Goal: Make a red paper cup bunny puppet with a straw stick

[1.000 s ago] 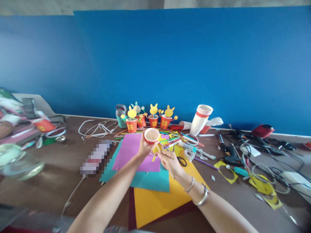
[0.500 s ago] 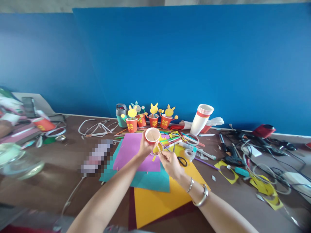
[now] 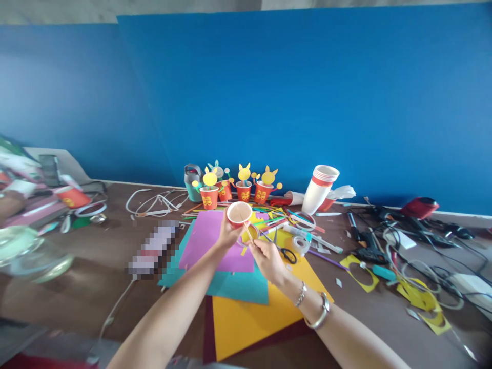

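My left hand (image 3: 229,233) is wrapped round a red paper cup (image 3: 239,212), tilted so that its white inside faces me. A thin wooden stick (image 3: 248,231) runs from the cup's mouth down to my right hand (image 3: 265,256), which pinches its lower end. Whether the stick's tip goes through the cup wall or only leans on the rim, I cannot tell. Under my hands lie a purple sheet (image 3: 203,238), a teal sheet (image 3: 238,287) and a yellow sheet (image 3: 246,328) of paper. Black-handled scissors (image 3: 287,255) and a clear tape roll (image 3: 301,244) lie right of my right hand.
Behind stand several red cups (image 3: 209,198) with yellow paper figures, a flask (image 3: 192,182) and a leaning stack of white cups (image 3: 320,189). A glue gun (image 3: 371,248), cables and cut yellow scraps (image 3: 359,274) cover the right. A blurred phone-like object (image 3: 154,248) lies left.
The cup and the stick have shifted very slightly to the left. Both hands keep their hold, and the view has turned a little.
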A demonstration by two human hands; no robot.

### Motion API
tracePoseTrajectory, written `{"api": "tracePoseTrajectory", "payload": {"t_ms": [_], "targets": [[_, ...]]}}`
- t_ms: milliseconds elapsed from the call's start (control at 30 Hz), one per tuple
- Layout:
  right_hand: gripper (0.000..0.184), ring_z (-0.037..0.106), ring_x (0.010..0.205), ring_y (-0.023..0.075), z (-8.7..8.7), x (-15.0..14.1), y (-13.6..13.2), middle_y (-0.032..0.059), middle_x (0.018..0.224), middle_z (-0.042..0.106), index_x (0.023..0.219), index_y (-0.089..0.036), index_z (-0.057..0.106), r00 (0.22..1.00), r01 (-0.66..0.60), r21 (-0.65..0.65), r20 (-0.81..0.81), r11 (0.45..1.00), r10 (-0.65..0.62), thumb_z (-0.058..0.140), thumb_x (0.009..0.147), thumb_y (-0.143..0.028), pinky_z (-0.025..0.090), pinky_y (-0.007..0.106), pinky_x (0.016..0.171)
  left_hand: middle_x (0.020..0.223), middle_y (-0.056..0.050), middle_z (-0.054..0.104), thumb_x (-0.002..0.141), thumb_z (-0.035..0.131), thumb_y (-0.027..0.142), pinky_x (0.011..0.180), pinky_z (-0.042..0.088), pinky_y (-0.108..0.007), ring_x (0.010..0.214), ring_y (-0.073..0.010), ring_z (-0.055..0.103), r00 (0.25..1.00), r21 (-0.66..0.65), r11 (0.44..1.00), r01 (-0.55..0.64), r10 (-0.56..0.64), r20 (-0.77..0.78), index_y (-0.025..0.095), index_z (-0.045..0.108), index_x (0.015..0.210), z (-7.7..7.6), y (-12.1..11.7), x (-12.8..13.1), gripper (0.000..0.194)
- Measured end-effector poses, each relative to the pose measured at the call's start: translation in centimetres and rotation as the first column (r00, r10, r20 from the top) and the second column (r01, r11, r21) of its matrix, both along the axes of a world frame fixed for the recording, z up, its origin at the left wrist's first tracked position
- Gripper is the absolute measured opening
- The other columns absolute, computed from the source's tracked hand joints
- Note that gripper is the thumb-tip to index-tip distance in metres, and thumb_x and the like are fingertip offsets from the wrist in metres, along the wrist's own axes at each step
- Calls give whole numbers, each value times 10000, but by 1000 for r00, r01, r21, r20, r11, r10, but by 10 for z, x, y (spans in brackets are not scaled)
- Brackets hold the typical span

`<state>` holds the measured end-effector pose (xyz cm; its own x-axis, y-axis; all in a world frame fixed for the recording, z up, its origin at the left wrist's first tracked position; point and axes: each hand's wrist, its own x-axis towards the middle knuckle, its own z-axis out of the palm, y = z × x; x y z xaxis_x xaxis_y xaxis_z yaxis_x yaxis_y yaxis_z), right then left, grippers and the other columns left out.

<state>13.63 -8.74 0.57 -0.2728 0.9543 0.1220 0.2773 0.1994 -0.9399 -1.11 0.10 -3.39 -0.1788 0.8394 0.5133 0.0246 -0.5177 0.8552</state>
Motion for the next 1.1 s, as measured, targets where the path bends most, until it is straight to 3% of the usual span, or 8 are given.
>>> {"api": "tracePoseTrajectory", "payload": {"t_ms": [133,267,800,933,1033,1100], "targets": [[406,255,498,91,6,2,-1,-49,556,316,671,-169,556,999,-27,-91,-36,995,24,468,850,-523,204,252,463,1062,-89,656,624,816,314,890,527,-422,989,-249,648,996,26,998,-64,65,-57,221,506,1202,1,0,-3,662],[430,251,498,90,9,2,-1,-49,549,304,690,-152,597,999,-22,-91,-42,996,18,487,841,-539,198,250,456,1058,-87,656,624,808,331,876,532,-412,977,-242,646,996,16,997,-70,71,-46,218,507,1199,2,-2,-1,659],[418,252,526,98,2,0,1,-49,553,292,596,-214,377,1000,23,-33,-13,999,-24,453,860,-529,189,267,491,1027,-81,660,616,816,377,838,545,-386,937,-229,660,998,-18,999,-39,38,-43,221,504,1195,5,-4,4,676],[412,250,486,83,0,-2,2,-70,511,293,605,-202,449,988,15,-119,-151,993,-33,542,815,-544,172,258,477,1018,-81,666,607,814,383,853,544,-398,930,-233,664,999,-30,999,-22,22,-33,218,513,1188,7,-5,7,675],[355,205,397,68,6,0,3,-106,417,277,712,-181,573,925,-123,-287,-380,950,5,574,802,-525,145,253,440,1008,-82,672,615,812,375,841,549,-401,926,-238,667,999,-39,998,-46,45,-18,217,518,1183,7,-4,8,659],[334,183,362,67,11,2,4,-117,369,261,757,-172,617,866,-209,-330,-499,920,18,552,822,-493,166,254,431,1019,-84,672,621,809,359,852,545,-408,937,-241,667,997,-38,996,-75,74,-16,217,520,1179,7,-4,9,644]]}}
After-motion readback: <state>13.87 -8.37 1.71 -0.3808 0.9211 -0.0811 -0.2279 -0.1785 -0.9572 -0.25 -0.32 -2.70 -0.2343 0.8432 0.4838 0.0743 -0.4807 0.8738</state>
